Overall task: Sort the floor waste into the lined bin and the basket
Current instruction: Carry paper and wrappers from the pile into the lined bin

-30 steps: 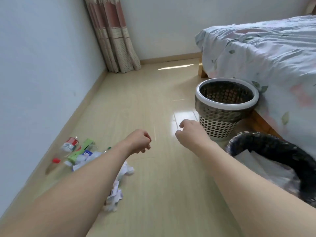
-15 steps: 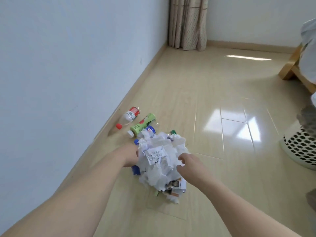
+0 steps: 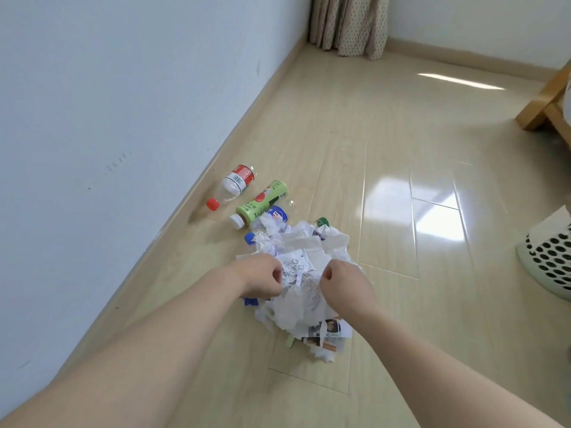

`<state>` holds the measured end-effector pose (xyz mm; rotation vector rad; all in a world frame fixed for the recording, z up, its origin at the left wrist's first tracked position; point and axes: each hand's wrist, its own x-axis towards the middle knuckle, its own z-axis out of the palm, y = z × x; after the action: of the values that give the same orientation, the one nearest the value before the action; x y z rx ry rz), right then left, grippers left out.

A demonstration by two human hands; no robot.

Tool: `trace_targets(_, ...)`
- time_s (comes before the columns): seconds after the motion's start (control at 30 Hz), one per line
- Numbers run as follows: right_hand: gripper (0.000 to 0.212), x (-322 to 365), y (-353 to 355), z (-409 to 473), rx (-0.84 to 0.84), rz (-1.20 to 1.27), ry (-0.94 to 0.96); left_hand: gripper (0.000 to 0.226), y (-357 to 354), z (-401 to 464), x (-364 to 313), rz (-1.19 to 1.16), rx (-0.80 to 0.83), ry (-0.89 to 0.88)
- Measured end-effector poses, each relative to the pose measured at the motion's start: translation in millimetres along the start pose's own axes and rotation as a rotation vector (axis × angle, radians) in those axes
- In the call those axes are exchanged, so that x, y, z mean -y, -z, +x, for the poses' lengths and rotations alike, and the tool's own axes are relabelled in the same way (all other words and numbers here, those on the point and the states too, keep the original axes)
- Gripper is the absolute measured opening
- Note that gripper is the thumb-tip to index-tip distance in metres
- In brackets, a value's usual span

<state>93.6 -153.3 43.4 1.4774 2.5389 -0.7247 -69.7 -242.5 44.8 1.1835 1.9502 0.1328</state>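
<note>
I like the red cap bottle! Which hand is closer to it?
Left. The left hand is nearer the red-capped bottle, below it on the crumpled paper; the right hand is farther right.

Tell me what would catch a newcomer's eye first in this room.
First, the heap of crumpled paper on the floor in the middle, with the left hand and right hand gripping it from either side. Next, the bottles just beyond it near the wall: one with a red cap and a green one. At the right edge, part of a white holed basket shows.
</note>
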Motion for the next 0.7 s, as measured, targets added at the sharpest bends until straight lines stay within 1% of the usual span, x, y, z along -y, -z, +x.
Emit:
trace_targets(0.03, 0.013, -1, 3, -1, -0.006, 0.043, -0.005, 0.007, -3, 0, -3, -0.031, 0.086, 0.033)
trace_targets(0.1, 0.011, -5, 9, -7, -0.024, 0.144, -0.021, 0.032, -12, -1, -5, 0.004, 0.243, 0.136)
trace_targets(0.13, 0.011, -7, 11, -10, -0.039, 0.191, -0.026, 0.045, -18, 0, -5, 0.034, 0.278, 0.176)
trace_targets(0.17, 0.011, -9, 14, -13, -0.056, 0.227, -0.033, 0.054, -25, -1, -6, 0.04, 0.269, 0.196)
trace_targets(0.2, 0.011, -11, 18, -17, -0.073, 0.251, -0.039, 0.053, -32, -1, -8, 0.026, 0.226, 0.204)
trace_targets(0.23, 0.011, -12, 21, -20, -0.089, 0.271, -0.045, 0.045, -38, -1, -11, 0.014, 0.165, 0.199)
trace_targets(0.27, 0.011, -14, 24, -23, -0.106, 0.295, -0.05, 0.031, -42, -2, -14, 0.027, 0.1, 0.182)
trace_targets(0.3, 0.012, -16, 27, -25, -0.124, 0.326, -0.054, 0.019, -44, -2, -16, 0.073, 0.048, 0.161)
trace_targets(0.33, 0.012, -17, 30, -27, -0.14, 0.358, -0.057, 0.012, -43, -2, -18, 0.129, 0.02, 0.151)
trace_targets(0.4, 0.012, -18, 35, -30, -0.165, 0.403, -0.054, 0.015, -36, -3, -20, 0.19, 0.012, 0.152)
trace_targets(0.53, 0.012, -25, 47, -44, -0.186, 0.503, -0.015, 0.022, -19, -13, -21, 0.172, -0.005, 0.162)
trace_targets(0.63, 0.013, -30, 60, -51, -0.193, 0.556, -0.013, 0.019, -5, -31, -31, 0.206, -0.025, 0.175)
trace_targets(0.7, 0.013, -36, 72, -58, -0.216, 0.574, -0.007, 0.02, -3, -43, -40, 0.18, -0.04, 0.18)
